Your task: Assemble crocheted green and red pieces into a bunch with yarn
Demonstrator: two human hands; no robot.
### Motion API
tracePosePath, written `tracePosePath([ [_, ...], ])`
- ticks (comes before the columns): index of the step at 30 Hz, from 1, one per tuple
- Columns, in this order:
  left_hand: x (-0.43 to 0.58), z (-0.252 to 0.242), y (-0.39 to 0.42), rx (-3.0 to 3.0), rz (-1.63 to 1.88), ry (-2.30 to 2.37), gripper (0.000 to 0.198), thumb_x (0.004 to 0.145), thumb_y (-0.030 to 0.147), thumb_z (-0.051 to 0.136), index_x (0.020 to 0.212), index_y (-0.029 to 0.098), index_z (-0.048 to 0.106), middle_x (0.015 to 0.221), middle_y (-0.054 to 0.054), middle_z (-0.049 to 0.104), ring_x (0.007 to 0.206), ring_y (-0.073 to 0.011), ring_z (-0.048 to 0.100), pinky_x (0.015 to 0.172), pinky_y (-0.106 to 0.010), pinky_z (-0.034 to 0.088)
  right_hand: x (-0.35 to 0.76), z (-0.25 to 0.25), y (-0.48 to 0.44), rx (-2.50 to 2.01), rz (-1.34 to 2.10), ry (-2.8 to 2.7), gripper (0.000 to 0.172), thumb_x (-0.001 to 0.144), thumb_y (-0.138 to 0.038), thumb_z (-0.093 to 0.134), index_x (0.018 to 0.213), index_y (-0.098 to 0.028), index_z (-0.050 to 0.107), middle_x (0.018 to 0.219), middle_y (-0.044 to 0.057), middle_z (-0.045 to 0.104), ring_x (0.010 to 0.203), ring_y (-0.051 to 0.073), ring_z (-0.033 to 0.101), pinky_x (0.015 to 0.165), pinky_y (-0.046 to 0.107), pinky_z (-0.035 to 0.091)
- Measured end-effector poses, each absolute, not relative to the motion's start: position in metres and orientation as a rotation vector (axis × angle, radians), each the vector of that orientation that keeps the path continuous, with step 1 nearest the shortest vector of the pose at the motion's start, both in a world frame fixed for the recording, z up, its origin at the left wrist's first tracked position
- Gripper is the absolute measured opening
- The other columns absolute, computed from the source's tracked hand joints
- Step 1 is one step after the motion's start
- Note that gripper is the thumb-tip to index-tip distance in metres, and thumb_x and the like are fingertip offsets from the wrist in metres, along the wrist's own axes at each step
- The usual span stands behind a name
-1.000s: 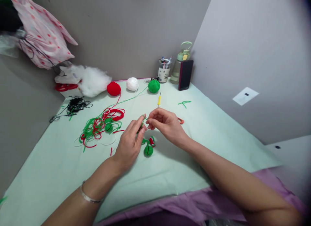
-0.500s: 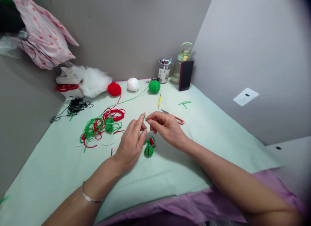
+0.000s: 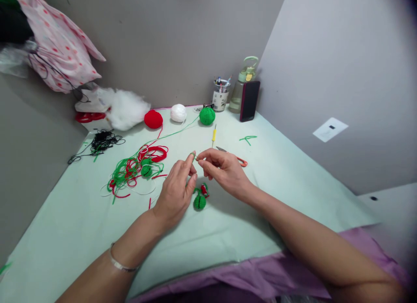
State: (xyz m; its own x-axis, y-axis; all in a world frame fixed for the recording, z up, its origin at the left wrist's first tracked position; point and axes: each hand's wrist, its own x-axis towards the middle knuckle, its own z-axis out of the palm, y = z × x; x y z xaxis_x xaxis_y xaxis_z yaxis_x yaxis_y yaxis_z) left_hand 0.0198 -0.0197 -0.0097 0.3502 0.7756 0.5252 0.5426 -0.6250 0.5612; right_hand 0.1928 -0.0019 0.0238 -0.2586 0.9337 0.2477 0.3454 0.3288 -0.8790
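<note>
Over the middle of the table, my left hand (image 3: 174,188) holds green yarn (image 3: 194,154), which loops at the tip of its raised index finger; its other fingers are curled in. Close against it, my right hand (image 3: 224,170) pinches the same yarn between thumb and index finger. Just below the hands lies a green crocheted ball (image 3: 200,202) with a dark line down it, beside a small red, white and green crocheted piece (image 3: 204,190). Beyond my right hand are orange-handled scissors (image 3: 242,161), partly hidden by it, and a yellow-handled crochet hook (image 3: 214,135).
Tangled red and green yarn (image 3: 125,172) lies left, with another green crocheted ball (image 3: 146,169) in it. Red (image 3: 153,119), white (image 3: 178,113) and green yarn balls (image 3: 207,116) line the back. A pen cup (image 3: 220,98), bottle (image 3: 236,96) and phone (image 3: 250,101) stand at the back right.
Both hands stay almost in place. The green yarn at the left index fingertip shows a little more, and the right fingers have shifted very slightly.
</note>
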Motion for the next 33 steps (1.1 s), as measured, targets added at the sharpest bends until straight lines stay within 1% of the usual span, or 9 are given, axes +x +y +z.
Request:
tracePosePath([
  [8,0.0189,-0.0105,-0.0197,2.33,1.105,1.193,0.05,0.101,0.023,0.037,0.15,0.021,0.034,0.096,-0.006,0.057,0.09,-0.0204,0.053,0.085,-0.037,0.047,0.1929,0.023,-0.0019,-1.152,0.889,-1.785,0.01,0.09,-0.026,0.057,0.088,-0.019,0.065,0.057,-0.004,0.055,0.052,0.01,0.053,0.053,0.023,0.039],
  [14,0.0196,-0.0084,-0.0201,2.327,1.104,1.183,0.05,0.101,0.022,0.037,0.15,0.022,0.033,0.095,-0.005,0.055,0.09,-0.02,0.052,0.085,-0.036,0.046,0.1932,0.0241,-0.0025,-1.151,0.886,-1.784,0.009,0.09,-0.024,0.057,0.087,-0.019,0.064,0.056,-0.005,0.054,0.051,0.01,0.052,0.054,0.023,0.039],
  [21,0.0188,-0.0106,-0.0194,2.359,1.1,1.18,0.049,0.1,0.021,0.04,0.149,0.017,0.035,0.096,-0.006,0.055,0.09,-0.02,0.052,0.085,-0.035,0.045,0.1934,0.0238,-0.003,-1.145,0.887,-1.794,0.01,0.09,-0.023,0.057,0.088,-0.019,0.065,0.056,-0.005,0.054,0.052,0.01,0.053,0.054,0.023,0.039],
  [33,0.0202,-0.0121,-0.0194,2.444,1.13,1.214,0.049,0.1,0.024,0.041,0.148,0.017,0.035,0.095,-0.006,0.056,0.088,-0.0203,0.052,0.082,-0.036,0.047,0.1932,0.0216,-0.0024,-1.168,0.879,-1.803,0.01,0.09,-0.022,0.056,0.086,-0.018,0.064,0.056,-0.005,0.053,0.052,0.009,0.052,0.054,0.022,0.039],
])
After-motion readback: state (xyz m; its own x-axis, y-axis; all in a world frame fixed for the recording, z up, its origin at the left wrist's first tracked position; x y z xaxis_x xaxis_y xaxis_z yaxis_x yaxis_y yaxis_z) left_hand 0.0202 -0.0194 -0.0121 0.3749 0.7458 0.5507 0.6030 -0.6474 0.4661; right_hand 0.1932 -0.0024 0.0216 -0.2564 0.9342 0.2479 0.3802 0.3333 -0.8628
